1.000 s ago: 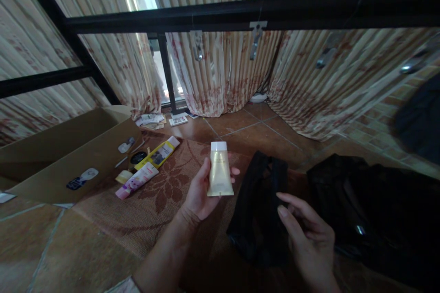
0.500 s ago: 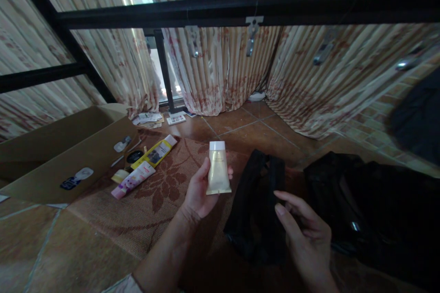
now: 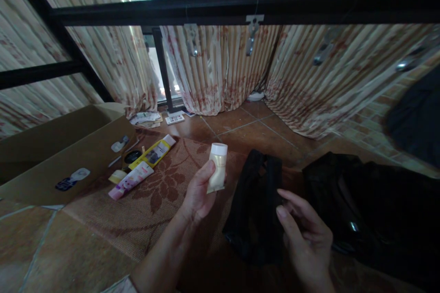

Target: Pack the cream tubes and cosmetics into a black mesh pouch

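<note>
My left hand [image 3: 200, 190] is closed around a pale yellow squeeze tube [image 3: 217, 171] with a white cap, held cap up. The thumb presses the tube's front, and its body looks bent. To the right, a black pouch [image 3: 252, 206] with a mesh-like look stands on the mat. My right hand [image 3: 305, 233] is at the pouch's right edge, with thumb and forefinger curled toward each other on it; the other fingers are folded and partly hidden. On the left lie a pink and white tube [image 3: 132, 181], a yellow tube [image 3: 154, 152] and a small yellow-lidded jar [image 3: 117, 176].
An open cardboard box [image 3: 68, 160] stands at the left. A black bag [image 3: 371, 210] lies at the right. A patterned brown mat [image 3: 113, 219] covers floor tiles. A dark metal bar [image 3: 220, 13] with hanging clips crosses before the curtains [image 3: 220, 68]. Papers [image 3: 147, 119] lie near the window.
My left thumb has moved onto the tube's front, and the tube now looks squeezed and slightly tilted. My right hand stays at the pouch's edge.
</note>
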Action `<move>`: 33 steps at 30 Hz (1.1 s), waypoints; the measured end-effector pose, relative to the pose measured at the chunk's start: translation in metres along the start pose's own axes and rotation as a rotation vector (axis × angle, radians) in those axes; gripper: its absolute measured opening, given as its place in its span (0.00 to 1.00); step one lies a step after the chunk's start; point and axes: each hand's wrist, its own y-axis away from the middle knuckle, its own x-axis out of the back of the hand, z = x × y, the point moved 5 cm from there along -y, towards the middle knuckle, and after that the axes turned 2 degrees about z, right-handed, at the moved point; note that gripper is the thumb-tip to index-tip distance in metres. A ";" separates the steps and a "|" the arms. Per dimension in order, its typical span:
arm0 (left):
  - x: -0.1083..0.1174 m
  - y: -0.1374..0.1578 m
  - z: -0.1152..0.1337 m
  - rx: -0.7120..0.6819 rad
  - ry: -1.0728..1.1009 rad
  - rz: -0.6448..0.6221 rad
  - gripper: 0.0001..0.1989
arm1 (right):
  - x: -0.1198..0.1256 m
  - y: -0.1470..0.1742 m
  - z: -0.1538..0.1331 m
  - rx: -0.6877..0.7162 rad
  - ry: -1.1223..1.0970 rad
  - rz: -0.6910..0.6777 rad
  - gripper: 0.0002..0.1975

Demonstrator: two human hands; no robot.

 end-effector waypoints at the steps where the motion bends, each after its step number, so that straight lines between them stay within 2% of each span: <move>1: 0.000 0.000 0.000 -0.013 -0.010 -0.005 0.13 | 0.000 0.000 0.000 -0.002 -0.002 0.006 0.14; 4: -0.001 0.000 0.001 -0.022 -0.002 0.012 0.13 | -0.001 0.000 -0.002 -0.018 -0.018 0.009 0.15; 8: -0.002 -0.001 0.000 0.072 0.076 0.058 0.11 | -0.002 0.000 -0.005 -0.017 -0.020 0.004 0.15; 14: -0.005 0.000 0.000 0.187 0.105 0.040 0.18 | -0.003 -0.001 -0.006 -0.015 -0.013 0.004 0.15; 23: -0.006 0.004 -0.002 0.144 0.058 0.032 0.13 | -0.003 -0.002 -0.010 -0.008 -0.028 0.008 0.14; 33: -0.010 0.004 -0.003 0.154 -0.007 0.039 0.14 | -0.003 -0.003 -0.013 0.014 0.006 0.006 0.14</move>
